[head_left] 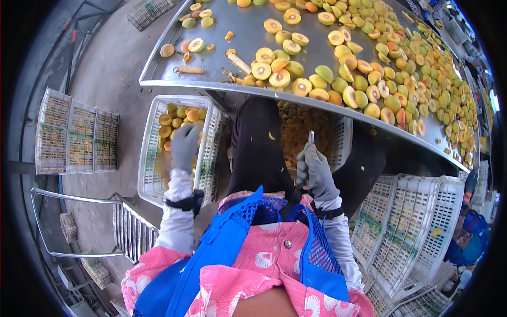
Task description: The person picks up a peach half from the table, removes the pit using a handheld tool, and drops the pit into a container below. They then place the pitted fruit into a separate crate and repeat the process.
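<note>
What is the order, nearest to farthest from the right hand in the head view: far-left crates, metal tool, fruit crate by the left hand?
1. Metal tool: in the right hand.
2. Fruit crate: by the left hand.
3. Far-left crates: beyond the fruit crate.

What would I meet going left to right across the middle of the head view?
Stacked white crates, left gloved hand, left trouser leg, right gloved hand, more white crates.

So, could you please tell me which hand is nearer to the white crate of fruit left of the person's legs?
Left: the left hand is over the white crate, motion-blurred. The right hand is farther off, beyond the left leg, gripping a metal tool.
</note>
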